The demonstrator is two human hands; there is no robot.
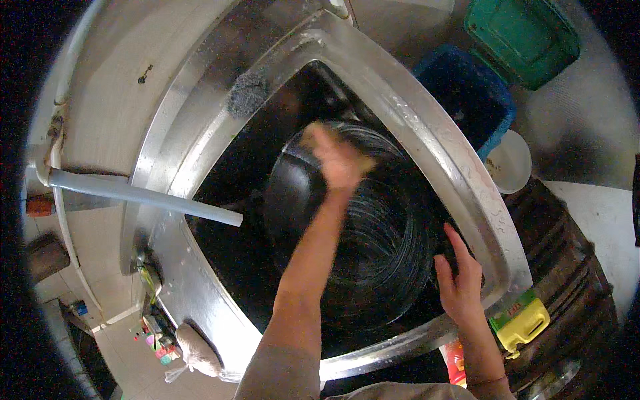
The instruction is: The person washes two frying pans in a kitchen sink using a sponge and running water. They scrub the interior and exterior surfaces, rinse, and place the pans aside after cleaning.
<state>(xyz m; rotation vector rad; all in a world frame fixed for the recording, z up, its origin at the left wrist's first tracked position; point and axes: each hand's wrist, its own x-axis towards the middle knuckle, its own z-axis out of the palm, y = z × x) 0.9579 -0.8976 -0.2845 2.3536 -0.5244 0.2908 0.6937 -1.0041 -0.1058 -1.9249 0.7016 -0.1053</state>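
Observation:
A large dark metal pan (370, 240) streaked with suds sits in the stainless steel sink (480, 200). Inside it, near the far side, my left hand (336, 157) is blurred by motion. A yellowish sponge (367, 164) shows at its fingers, pressed to the pan's inner surface. At the pan's right, by the sink's edge, my right hand (461, 280) has its thumb and forefinger spread. Dark shadow between them hides whether they grip the pan's rim.
A grey pipe (150, 195) juts over the sink from the left. Steel wool (248, 94) lies on the sink's ledge. Beyond the right rim are a blue basket (500, 112), a green basket (530, 42), a white bowl (512, 162) and a yellow jug (522, 327).

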